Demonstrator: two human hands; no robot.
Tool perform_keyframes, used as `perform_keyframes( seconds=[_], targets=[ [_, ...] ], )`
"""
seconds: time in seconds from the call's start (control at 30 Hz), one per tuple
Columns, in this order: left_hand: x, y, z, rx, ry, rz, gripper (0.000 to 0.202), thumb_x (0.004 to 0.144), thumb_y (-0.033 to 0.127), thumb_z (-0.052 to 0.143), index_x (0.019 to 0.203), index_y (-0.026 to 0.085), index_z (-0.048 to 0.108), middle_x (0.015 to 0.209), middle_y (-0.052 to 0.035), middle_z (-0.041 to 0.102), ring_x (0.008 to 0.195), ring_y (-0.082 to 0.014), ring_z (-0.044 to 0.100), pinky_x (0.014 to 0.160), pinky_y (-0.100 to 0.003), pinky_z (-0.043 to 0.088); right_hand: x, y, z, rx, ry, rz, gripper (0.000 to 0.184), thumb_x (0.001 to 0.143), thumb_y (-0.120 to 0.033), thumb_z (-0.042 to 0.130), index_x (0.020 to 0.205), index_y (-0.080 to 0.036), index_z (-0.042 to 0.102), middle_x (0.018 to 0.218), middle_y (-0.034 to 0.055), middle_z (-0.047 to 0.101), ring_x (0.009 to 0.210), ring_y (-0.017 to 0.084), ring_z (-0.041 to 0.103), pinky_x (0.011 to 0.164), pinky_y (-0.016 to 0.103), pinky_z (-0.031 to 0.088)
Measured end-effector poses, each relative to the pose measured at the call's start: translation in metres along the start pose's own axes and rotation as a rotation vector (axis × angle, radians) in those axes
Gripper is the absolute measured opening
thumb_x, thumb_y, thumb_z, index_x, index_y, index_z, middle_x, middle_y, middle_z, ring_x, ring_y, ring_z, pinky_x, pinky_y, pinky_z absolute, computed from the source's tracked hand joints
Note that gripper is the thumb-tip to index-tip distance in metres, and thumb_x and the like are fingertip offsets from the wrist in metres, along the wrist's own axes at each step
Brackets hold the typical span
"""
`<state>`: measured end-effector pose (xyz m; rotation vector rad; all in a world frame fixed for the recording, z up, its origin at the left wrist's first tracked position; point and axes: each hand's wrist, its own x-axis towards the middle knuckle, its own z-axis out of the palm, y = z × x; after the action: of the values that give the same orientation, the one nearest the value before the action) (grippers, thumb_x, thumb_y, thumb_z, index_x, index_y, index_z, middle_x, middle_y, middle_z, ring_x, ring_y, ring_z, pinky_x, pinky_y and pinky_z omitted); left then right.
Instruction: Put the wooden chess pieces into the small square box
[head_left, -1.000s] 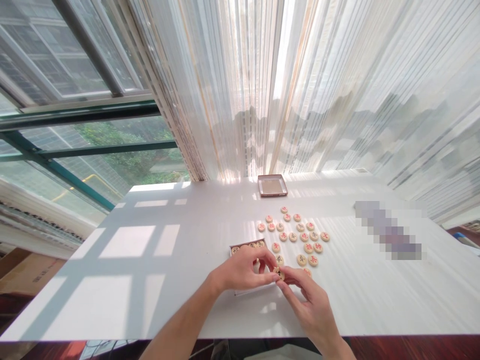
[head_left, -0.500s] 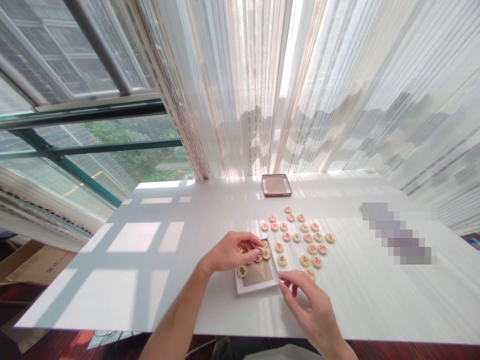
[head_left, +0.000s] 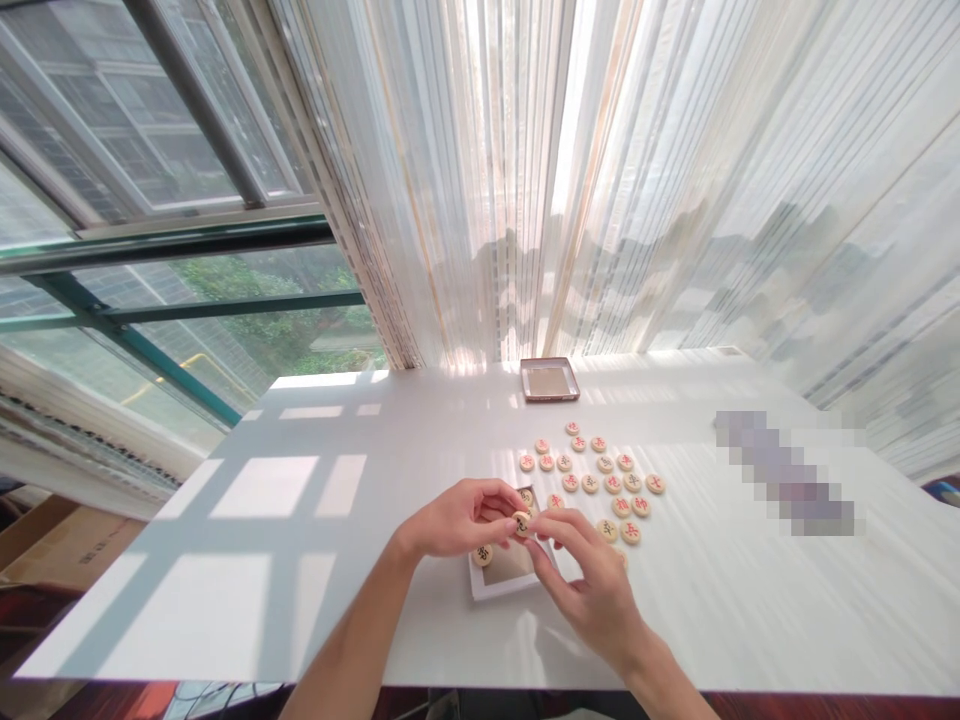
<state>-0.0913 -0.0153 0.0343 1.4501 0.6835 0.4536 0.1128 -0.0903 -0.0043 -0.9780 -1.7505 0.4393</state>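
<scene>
Both my hands meet over a shallow white box (head_left: 501, 588) near the table's front edge. My left hand (head_left: 454, 518) is closed in a pinch on a round wooden chess piece (head_left: 521, 523) with a dark character. My right hand (head_left: 586, 578) touches the same piece with thumb and forefinger. Another dark-marked piece (head_left: 483, 553) lies in the box's left corner. Several loose pieces with red characters (head_left: 592, 473) are spread on the table just beyond the box.
The white table (head_left: 300, 560) stands against a window with sheer striped curtains (head_left: 600, 180). A small brown-rimmed lid or tray (head_left: 549, 380) lies at the table's far edge. A blurred patch (head_left: 784, 470) covers something on the right.
My right hand rose from the box's right edge to meet my left hand. My left hand lifted from the pieces in the box and now pinches one piece above it.
</scene>
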Motion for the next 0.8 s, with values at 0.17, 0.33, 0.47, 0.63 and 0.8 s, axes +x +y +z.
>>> perform_keyframes(
  seconds=[0.17, 0.33, 0.47, 0.63, 0.8],
  targets=[
    [-0.001, 0.003, -0.002, 0.067, 0.027, 0.005, 0.032, 0.085, 0.038, 0.073, 0.103, 0.013, 0.065, 0.091, -0.0096, 0.074, 0.088, -0.0211, 0.073, 0.078, -0.032, 0.057, -0.005, 0.009, 0.011, 0.001, -0.038, -0.021, 0.034, 0.093, -0.010, 0.056, 0.122, -0.026, 0.063, 0.108, 0.0085, 0.064, 0.098, 0.021, 0.067, 0.083, 0.034, 0.060],
    [-0.003, 0.002, -0.009, 0.154, 0.101, -0.011, 0.033, 0.083, 0.042, 0.075, 0.098, 0.014, 0.068, 0.085, -0.0078, 0.075, 0.080, -0.0190, 0.072, 0.073, -0.029, 0.056, -0.015, 0.014, 0.010, -0.057, -0.023, -0.031, 0.029, 0.092, -0.011, 0.059, 0.116, -0.025, 0.064, 0.106, 0.0085, 0.065, 0.096, 0.022, 0.068, 0.082, 0.036, 0.060],
    [-0.006, 0.000, -0.017, 0.174, 0.141, -0.048, 0.035, 0.081, 0.043, 0.076, 0.099, 0.014, 0.069, 0.086, -0.0089, 0.076, 0.082, -0.0201, 0.072, 0.072, -0.029, 0.056, -0.016, 0.016, 0.009, -0.080, -0.020, -0.014, 0.027, 0.092, -0.012, 0.060, 0.115, -0.025, 0.064, 0.105, 0.0086, 0.065, 0.097, 0.023, 0.068, 0.083, 0.037, 0.060],
    [-0.005, -0.001, -0.014, 0.119, 0.081, -0.019, 0.037, 0.082, 0.045, 0.074, 0.101, 0.013, 0.069, 0.093, -0.0102, 0.075, 0.087, -0.0210, 0.072, 0.077, -0.031, 0.058, -0.014, 0.017, 0.012, -0.039, -0.034, -0.018, 0.028, 0.093, -0.013, 0.060, 0.117, -0.026, 0.065, 0.116, 0.0097, 0.064, 0.106, 0.023, 0.067, 0.090, 0.038, 0.060],
    [-0.004, 0.000, -0.006, 0.142, 0.030, -0.025, 0.035, 0.083, 0.045, 0.074, 0.098, 0.014, 0.068, 0.092, -0.0089, 0.075, 0.087, -0.0212, 0.073, 0.076, -0.031, 0.058, -0.011, 0.013, 0.015, -0.016, -0.069, -0.015, 0.031, 0.094, -0.015, 0.057, 0.121, -0.028, 0.065, 0.116, 0.0082, 0.066, 0.108, 0.023, 0.068, 0.092, 0.037, 0.061]
  ],
)
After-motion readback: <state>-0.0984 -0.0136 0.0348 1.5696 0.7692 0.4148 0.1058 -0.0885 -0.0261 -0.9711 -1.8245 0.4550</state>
